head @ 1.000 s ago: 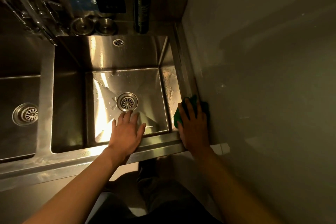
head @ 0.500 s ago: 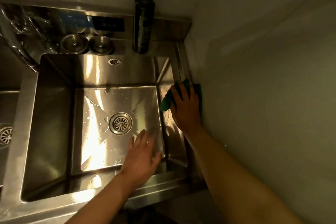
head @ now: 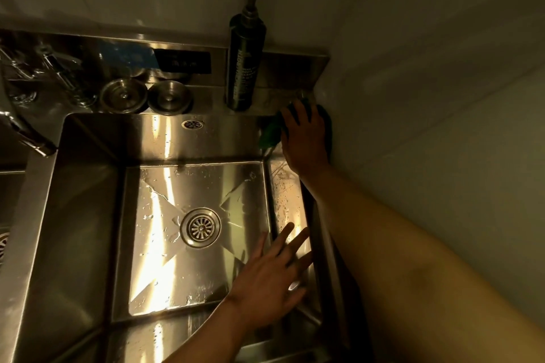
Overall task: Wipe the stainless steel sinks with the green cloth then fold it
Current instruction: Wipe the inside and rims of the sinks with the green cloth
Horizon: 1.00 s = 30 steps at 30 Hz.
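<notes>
The right hand (head: pixel 305 138), fingers spread flat, presses the green cloth (head: pixel 269 134) beneath it onto the far-right corner of the sink (head: pixel 165 138).

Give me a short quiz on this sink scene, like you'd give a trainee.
1. True or false: the right hand presses the cloth at the back right corner of the sink.
2. What stands behind the sink, left of the cloth? A) pump bottle B) kettle C) mug
3. Fill in: the left hand, fingers spread over the basin, holds ____.
Key: 1 true; 2 A; 3 nothing.
</notes>
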{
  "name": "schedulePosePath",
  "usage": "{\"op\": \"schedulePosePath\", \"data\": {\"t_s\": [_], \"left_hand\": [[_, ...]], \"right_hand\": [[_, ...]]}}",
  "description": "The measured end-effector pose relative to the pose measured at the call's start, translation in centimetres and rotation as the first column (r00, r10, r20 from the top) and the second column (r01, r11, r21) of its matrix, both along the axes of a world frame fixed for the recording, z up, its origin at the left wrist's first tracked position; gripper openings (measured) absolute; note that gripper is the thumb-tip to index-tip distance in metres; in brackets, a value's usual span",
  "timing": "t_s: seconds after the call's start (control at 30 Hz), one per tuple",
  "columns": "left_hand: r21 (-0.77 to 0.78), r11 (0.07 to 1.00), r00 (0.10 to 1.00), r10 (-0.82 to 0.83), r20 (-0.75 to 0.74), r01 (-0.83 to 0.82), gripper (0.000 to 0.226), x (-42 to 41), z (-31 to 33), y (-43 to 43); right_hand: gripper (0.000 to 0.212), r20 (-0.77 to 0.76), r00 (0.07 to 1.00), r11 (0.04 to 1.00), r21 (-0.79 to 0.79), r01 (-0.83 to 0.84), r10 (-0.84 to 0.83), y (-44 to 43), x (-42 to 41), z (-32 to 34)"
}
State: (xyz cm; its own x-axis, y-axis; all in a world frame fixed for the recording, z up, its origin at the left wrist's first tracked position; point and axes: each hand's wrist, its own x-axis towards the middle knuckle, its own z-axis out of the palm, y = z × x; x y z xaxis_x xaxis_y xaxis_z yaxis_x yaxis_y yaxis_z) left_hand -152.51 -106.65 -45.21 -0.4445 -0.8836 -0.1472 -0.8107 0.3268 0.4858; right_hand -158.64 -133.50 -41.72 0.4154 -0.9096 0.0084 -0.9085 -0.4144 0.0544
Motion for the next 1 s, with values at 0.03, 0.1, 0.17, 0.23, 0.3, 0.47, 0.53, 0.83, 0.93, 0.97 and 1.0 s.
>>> {"op": "schedulePosePath", "data": {"t_s": [0.03,0.1,0.17,0.23,0.3,0.47,0.53,0.83,0.93,0.97,1.0], "left_hand": [[0.003,1.0,1.0,0.005,-0.008,-0.005,0.065,0.0,-0.1,0.0],[0.007,1.0,0.999,0.025,-0.032,-0.024,0.064,-0.1,-0.3,0.3],[0.014,0.999,0.998,0.046,-0.052,-0.046,0.063,-0.3,-0.3,0.4],[0.033,0.998,0.996,0.061,-0.058,-0.059,0.063,-0.5,-0.2,0.4],[0.062,0.996,0.995,0.076,-0.065,-0.072,0.065,-0.7,0.2,0.5],[0.112,0.985,0.983,0.147,-0.11,-0.134,0.071,-1.7,1.1,1.9],[0.164,0.972,0.975,0.19,-0.117,-0.17,0.073,-1.8,1.2,3.2],[0.261,0.922,0.955,0.296,0.002,-0.286,0.068,0.5,0.7,7.9],[0.231,0.933,0.96,0.277,0.027,-0.276,0.068,1.3,0.4,8.6],[0.215,0.936,0.96,0.277,0.039,-0.279,0.067,1.5,0.4,8.9],[0.207,0.935,0.958,0.283,0.051,-0.287,0.067,1.8,0.3,9.1]], "right_hand": [[0.055,0.007,1.0,1.0,0.004,0.001,-0.001,-0.5,0.3,0.0],[0.053,0.034,0.999,1.0,0.018,0.0,0.0,-1.4,0.8,0.1],[0.052,0.055,0.998,1.0,0.024,-0.007,0.005,-1.8,0.9,0.2],[0.052,0.064,0.998,1.0,0.022,-0.017,0.015,-1.8,0.8,0.4],[0.054,0.043,0.999,0.999,0.027,-0.027,0.026,-1.3,0.5,0.7],[0.055,-0.011,0.997,0.996,0.039,-0.077,0.077,2.3,-1.5,1.0],[0.055,0.03,0.997,0.997,0.03,-0.077,0.077,4.6,-2.5,1.0],[0.063,-0.018,1.0,0.997,0.081,0.01,-0.008,16.1,-6.7,1.6],[0.063,-0.013,0.999,0.995,0.092,0.043,-0.042,20.3,-7.9,2.2],[0.063,-0.014,0.999,0.994,0.096,0.053,-0.052,21.7,-8.4,2.4],[0.065,-0.015,0.998,0.993,0.1,0.06,-0.058,23.2,-8.8,2.5]]}}
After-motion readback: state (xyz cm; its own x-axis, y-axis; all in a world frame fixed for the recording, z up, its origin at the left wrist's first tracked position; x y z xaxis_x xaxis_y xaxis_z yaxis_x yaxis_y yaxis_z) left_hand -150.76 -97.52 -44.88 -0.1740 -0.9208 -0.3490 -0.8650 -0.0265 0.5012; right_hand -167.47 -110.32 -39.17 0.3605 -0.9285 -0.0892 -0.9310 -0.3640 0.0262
